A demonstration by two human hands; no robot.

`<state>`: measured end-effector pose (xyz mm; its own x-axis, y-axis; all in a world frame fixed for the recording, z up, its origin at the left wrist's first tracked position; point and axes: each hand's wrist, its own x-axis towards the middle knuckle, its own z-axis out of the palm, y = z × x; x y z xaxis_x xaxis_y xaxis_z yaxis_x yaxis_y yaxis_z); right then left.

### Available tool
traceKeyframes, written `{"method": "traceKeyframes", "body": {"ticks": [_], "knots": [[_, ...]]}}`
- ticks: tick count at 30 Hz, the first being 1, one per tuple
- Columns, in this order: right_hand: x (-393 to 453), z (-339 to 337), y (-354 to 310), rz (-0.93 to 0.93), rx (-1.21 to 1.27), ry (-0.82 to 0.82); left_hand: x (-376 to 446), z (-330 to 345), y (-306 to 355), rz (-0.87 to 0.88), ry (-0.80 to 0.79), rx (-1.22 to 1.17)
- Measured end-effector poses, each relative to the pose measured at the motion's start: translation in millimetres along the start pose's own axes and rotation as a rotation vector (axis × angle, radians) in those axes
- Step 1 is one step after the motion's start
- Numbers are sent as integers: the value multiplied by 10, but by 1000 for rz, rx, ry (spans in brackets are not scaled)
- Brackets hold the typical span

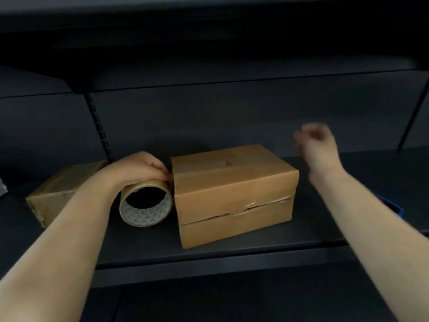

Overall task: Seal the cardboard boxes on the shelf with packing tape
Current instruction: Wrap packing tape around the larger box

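Observation:
A brown cardboard box (234,194) stands in the middle of the dark shelf (209,254), with clear tape along the seam on its front face. My left hand (137,167) grips a roll of packing tape (146,203) from above, held against the box's left side. My right hand (318,147) hovers in the air to the right of the box, blurred, fingers loosely curled, holding nothing that shows. A second cardboard box (58,191) lies to the left, partly hidden behind my left forearm.
A shelf board (209,31) hangs low overhead. A slotted upright (99,129) runs down the back panel behind the tape roll. A blue bin corner (392,206) shows at the right edge.

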<state>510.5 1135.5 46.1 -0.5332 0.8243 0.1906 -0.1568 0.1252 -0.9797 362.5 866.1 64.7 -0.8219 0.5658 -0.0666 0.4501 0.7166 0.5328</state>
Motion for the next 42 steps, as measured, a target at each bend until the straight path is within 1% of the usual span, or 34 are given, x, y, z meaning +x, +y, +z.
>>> {"method": "traceKeyframes", "body": {"ticks": [1, 2, 4, 5, 6, 7, 9, 13, 16, 18, 20, 21, 22, 24, 28, 30, 34, 37, 38, 39, 40, 41, 42], "knots": [[9, 6, -177, -219, -102, -128, 10, -15, -1, 5, -6, 12], [-39, 56, -370, -361, -216, -351, 19, -30, -5, 4, -15, 20], [-208, 254, -682, -477, -600, -873, 24, -49, 2, -8, -36, 11], [-283, 391, -769, -508, -803, -1059, 24, -53, 9, -14, -40, 7], [-363, 545, -819, -506, -955, -1193, 23, -55, 16, -17, -41, 7], [-436, 700, -820, -495, -1047, -1275, 13, -50, 24, -23, -43, 5], [-513, 998, -719, -488, -1119, -1371, -15, -39, 34, -40, -43, -10], [-480, 1271, -516, -521, -1266, -1471, -35, 5, -24, -86, -8, -79], [-454, 1260, -442, -529, -1263, -1489, -84, 56, -108, -77, -23, -244], [-455, 1253, -410, -537, -1250, -1440, -158, 77, -245, -71, -83, -504], [-475, 1251, -402, -545, -1259, -1386, -223, 74, -483, -42, -160, -883], [-484, 1253, -411, -543, -1256, -1372, -246, 59, -610, 2, -196, -1018], [-489, 1257, -421, -541, -1251, -1364, -252, 53, -726, 54, -223, -1065], [-503, 1260, -447, -536, -1236, -1356, -256, 57, -833, 98, -217, -1038], [-456, 1223, -546, -494, -1200, -1403, -239, -20, -750, 20, -97, -942], [-400, 1201, -591, -453, -1178, -1426, -238, -29, -655, -22, -79, -836], [-352, 1181, -517, -458, -1192, -1405, -225, 60, -515, -150, -34, -601], [-327, 1109, -487, -454, -1140, -1400, -270, 27, -479, -178, -36, -495], [-303, 1070, -515, -447, -1107, -1399, -287, 6, -477, -151, -35, -519], [-277, 1033, -568, -420, -1042, -1394, -300, -26, -488, -105, -24, -606], [-250, 996, -644, -374, -944, -1390, -311, -68, -510, -42, -15, -746], [-219, 957, -717, -336, -818, -1383, -341, -124, -528, 36, -38, -914], [-186, 914, -781, -321, -685, -1386, -381, -197, -531, 126, -96, -1063]]}}
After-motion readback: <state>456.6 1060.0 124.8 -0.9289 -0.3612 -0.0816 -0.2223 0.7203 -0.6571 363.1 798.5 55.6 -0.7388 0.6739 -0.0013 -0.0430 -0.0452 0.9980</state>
